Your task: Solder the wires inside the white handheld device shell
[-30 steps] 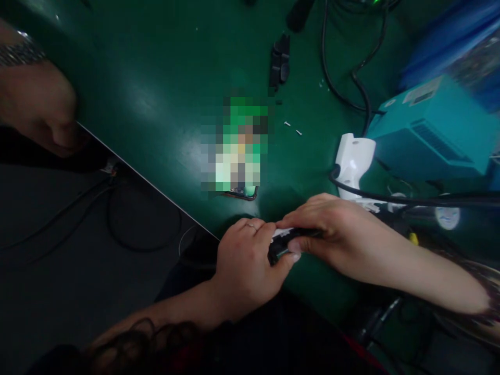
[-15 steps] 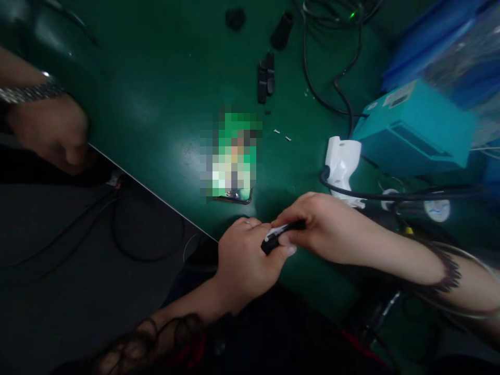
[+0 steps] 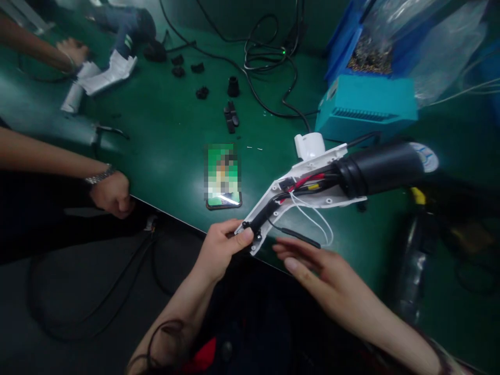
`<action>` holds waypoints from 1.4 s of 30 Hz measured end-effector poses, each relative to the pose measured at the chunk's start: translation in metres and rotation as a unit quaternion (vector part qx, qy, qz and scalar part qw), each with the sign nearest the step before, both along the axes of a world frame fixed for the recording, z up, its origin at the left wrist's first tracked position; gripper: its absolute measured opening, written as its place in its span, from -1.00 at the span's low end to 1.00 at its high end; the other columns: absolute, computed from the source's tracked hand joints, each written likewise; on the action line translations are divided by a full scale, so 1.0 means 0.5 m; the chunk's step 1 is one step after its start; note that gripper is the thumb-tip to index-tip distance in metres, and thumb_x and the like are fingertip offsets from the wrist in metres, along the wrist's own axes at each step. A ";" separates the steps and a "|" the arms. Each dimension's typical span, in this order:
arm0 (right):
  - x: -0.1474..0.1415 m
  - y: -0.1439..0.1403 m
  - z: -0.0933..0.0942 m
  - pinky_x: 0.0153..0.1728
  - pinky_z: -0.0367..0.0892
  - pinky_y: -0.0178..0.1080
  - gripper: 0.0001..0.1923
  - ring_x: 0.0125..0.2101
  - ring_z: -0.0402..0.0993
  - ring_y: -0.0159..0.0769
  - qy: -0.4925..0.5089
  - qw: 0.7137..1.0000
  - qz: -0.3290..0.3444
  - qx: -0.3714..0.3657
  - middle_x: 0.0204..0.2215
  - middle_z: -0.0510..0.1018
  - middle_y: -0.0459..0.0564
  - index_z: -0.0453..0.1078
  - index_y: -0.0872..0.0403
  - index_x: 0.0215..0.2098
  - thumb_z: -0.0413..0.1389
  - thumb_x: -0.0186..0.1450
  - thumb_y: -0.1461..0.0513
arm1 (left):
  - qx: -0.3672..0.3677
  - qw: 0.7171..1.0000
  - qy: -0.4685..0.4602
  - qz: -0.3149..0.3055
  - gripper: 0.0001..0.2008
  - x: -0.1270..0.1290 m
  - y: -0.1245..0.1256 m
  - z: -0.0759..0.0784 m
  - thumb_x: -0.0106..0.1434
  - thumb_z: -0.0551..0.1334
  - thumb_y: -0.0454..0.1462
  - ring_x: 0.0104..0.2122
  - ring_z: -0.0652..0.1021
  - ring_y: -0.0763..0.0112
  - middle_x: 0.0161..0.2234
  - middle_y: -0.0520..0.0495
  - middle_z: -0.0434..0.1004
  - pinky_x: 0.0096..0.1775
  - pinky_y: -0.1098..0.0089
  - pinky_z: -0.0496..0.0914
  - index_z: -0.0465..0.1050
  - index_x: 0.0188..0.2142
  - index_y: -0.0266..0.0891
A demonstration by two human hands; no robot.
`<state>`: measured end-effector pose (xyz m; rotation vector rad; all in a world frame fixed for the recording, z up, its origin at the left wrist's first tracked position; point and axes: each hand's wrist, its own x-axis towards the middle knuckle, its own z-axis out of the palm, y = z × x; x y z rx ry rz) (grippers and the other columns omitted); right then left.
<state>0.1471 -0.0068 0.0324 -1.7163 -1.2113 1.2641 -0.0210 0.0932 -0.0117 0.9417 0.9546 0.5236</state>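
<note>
Two hands over green bench (image 3: 164, 130), left (image 3: 221, 245) pinching white housing (image 3: 308, 179), right (image 3: 312, 265) open, empty

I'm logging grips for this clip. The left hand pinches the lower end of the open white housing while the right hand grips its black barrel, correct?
Not quite. In the head view the left hand does pinch the open white housing at its lower end, but the right hand holds nothing: it hovers open below the wires, away from the black barrel.

Your left hand (image 3: 221, 247): bare, forearm uncovered, no ring discernible. Your right hand (image 3: 318, 273): bare, forearm uncovered to a patterned sleeve edge at the lower right corner. Dark clothing with a red patch below; dark curly hair strands beside it.
</note>
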 end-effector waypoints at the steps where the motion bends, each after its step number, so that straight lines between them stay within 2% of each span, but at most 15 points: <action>1: -0.014 0.002 -0.019 -0.23 0.49 -0.20 -0.66 -0.20 0.53 -0.20 0.037 0.999 -0.015 0.003 -0.20 0.56 0.08 0.39 0.10 -0.04 0.05 0.26 0.13 | -0.011 1.000 -0.013 -0.003 -0.55 -0.001 -0.002 0.002 -0.09 0.39 0.04 -0.47 0.41 0.39 -0.51 -0.04 0.47 -0.39 0.45 0.27 0.59 -0.41 -0.34; 4: -0.049 0.016 -0.046 -0.12 0.44 -0.15 -0.66 -0.12 0.48 -0.21 0.121 0.991 -0.025 0.055 -0.09 0.49 0.06 0.32 0.06 0.00 0.05 0.27 0.15 | 0.001 0.999 -0.044 -0.019 -0.58 -0.007 -0.012 0.009 -0.07 0.40 0.03 -0.47 0.40 0.42 -0.50 -0.03 0.45 -0.37 0.46 0.27 0.60 -0.42 -0.31; 7: -0.069 0.021 -0.035 -0.11 0.42 -0.20 -0.75 -0.16 0.47 -0.27 0.156 0.984 -0.022 0.089 -0.15 0.50 -0.03 0.33 0.01 -0.08 0.07 0.24 0.24 | 0.045 0.997 -0.063 -0.029 -0.62 -0.019 -0.020 0.011 -0.01 0.37 0.01 -0.48 0.36 0.46 -0.51 -0.01 0.39 -0.40 0.48 0.23 0.61 -0.39 -0.28; 12: -0.081 0.016 -0.006 -0.13 0.41 -0.23 -0.80 -0.21 0.46 -0.28 0.105 0.987 -0.024 0.121 -0.26 0.50 -0.08 0.36 0.02 -0.20 0.10 0.18 0.30 | 0.144 0.987 -0.056 -0.034 -0.58 -0.033 -0.029 0.013 0.05 0.31 0.05 -0.44 0.38 0.40 -0.48 -0.04 0.42 -0.37 0.43 0.26 0.61 -0.34 -0.27; 15: -0.088 0.012 -0.005 -0.08 0.38 -0.18 -0.76 -0.18 0.46 -0.25 0.112 0.984 -0.040 0.129 -0.22 0.51 -0.06 0.37 0.02 -0.17 0.11 0.17 0.28 | 0.234 0.972 0.001 -0.034 -0.56 -0.032 -0.043 0.021 0.10 0.26 0.07 -0.37 0.44 0.33 -0.40 -0.06 0.48 -0.29 0.39 0.32 0.58 -0.26 -0.25; 18: -0.098 0.007 -0.011 -0.05 0.39 -0.16 -0.71 -0.12 0.47 -0.21 0.188 0.971 -0.103 0.106 -0.16 0.52 -0.03 0.37 0.02 -0.15 0.17 0.13 0.23 | 0.358 0.929 0.096 -0.013 -0.59 -0.023 -0.068 0.030 0.15 0.24 0.04 -0.35 0.49 0.33 -0.37 -0.06 0.51 -0.28 0.40 0.38 0.55 -0.24 -0.24; 21: -0.101 0.001 -0.020 -0.06 0.41 -0.17 -0.67 -0.12 0.48 -0.19 0.224 0.954 -0.179 0.089 -0.15 0.53 0.00 0.36 0.02 -0.17 0.21 0.07 0.24 | 0.475 0.864 0.167 0.021 -0.67 -0.009 -0.095 0.032 0.21 0.21 -0.05 -0.34 0.53 0.34 -0.32 -0.08 0.54 -0.28 0.40 0.44 0.50 -0.20 -0.26; 23: -0.094 -0.004 -0.024 -0.10 0.44 -0.20 -0.68 -0.15 0.50 -0.22 0.213 0.953 -0.192 0.094 -0.16 0.54 -0.01 0.37 0.01 -0.17 0.20 0.08 0.27 | 0.528 0.827 0.193 0.032 -0.72 0.001 -0.109 0.030 0.23 0.19 -0.14 -0.33 0.55 0.35 -0.30 -0.11 0.54 -0.26 0.40 0.46 0.47 -0.17 -0.28; 25: -0.083 -0.008 -0.027 -0.12 0.45 -0.25 -0.69 -0.15 0.50 -0.26 0.200 0.957 -0.183 0.100 -0.17 0.55 -0.05 0.39 -0.01 -0.16 0.20 0.10 0.28 | 0.551 0.808 0.210 0.018 -0.74 0.011 -0.118 0.028 0.24 0.18 -0.22 -0.29 0.56 0.33 -0.26 -0.16 0.55 -0.21 0.39 0.47 0.44 -0.13 -0.30; 27: -0.072 -0.011 -0.031 -0.11 0.45 -0.29 -0.64 -0.13 0.50 -0.29 0.204 0.955 -0.190 0.102 -0.14 0.55 -0.08 0.37 -0.05 -0.13 0.22 0.10 0.30 | 0.545 0.810 0.219 -0.010 -0.71 0.018 -0.122 0.027 0.23 0.18 -0.25 -0.22 0.56 0.29 -0.21 -0.21 0.55 -0.14 0.35 0.47 0.41 -0.07 -0.33; 29: -0.061 -0.011 -0.036 -0.12 0.46 -0.31 -0.58 -0.15 0.51 -0.32 0.215 0.945 -0.221 0.109 -0.16 0.56 -0.10 0.33 -0.06 -0.09 0.25 0.09 0.31 | 0.513 0.831 0.213 -0.041 -0.64 0.023 -0.122 0.025 0.20 0.20 -0.26 -0.13 0.54 0.25 -0.13 -0.25 0.53 -0.07 0.30 0.44 0.36 -0.01 -0.36; 33: -0.044 -0.005 -0.047 -0.21 0.49 -0.37 -0.56 -0.23 0.55 -0.33 0.228 0.931 -0.266 0.103 -0.25 0.59 -0.11 0.30 -0.02 -0.09 0.28 0.08 0.31 | 0.335 0.927 0.141 -0.096 -0.41 0.019 -0.115 0.014 0.10 0.30 -0.24 -0.04 0.51 0.22 0.00 -0.26 0.47 -0.01 0.25 0.41 0.21 0.11 -0.32; 35: -0.037 0.000 -0.047 -0.21 0.49 -0.39 -0.57 -0.24 0.55 -0.34 0.231 0.933 -0.259 0.093 -0.26 0.59 -0.12 0.30 -0.01 -0.10 0.28 0.08 0.32 | 0.243 0.957 0.116 -0.112 -0.38 0.011 -0.110 0.005 0.11 0.28 -0.23 -0.06 0.52 0.23 0.01 -0.23 0.46 -0.03 0.23 0.42 0.13 0.14 -0.27; 39: -0.032 0.008 -0.040 -0.21 0.49 -0.36 -0.56 -0.27 0.56 -0.34 0.232 0.941 -0.228 0.090 -0.28 0.58 -0.14 0.29 -0.02 -0.10 0.28 0.09 0.32 | 0.215 0.950 0.127 -0.189 -0.57 0.001 -0.107 -0.005 0.21 0.15 -0.16 -0.05 0.50 0.12 -0.04 -0.23 0.49 -0.02 0.12 0.38 0.26 0.04 -0.29; 42: -0.031 0.013 -0.036 -0.24 0.51 -0.30 -0.53 -0.28 0.56 -0.29 0.217 0.947 -0.224 0.070 -0.28 0.58 -0.10 0.26 -0.01 -0.10 0.30 0.07 0.27 | 0.207 0.948 0.151 -0.187 -0.58 0.002 -0.112 -0.004 0.22 0.11 -0.13 -0.08 0.52 0.07 -0.08 -0.27 0.51 -0.08 0.11 0.40 0.29 0.00 -0.33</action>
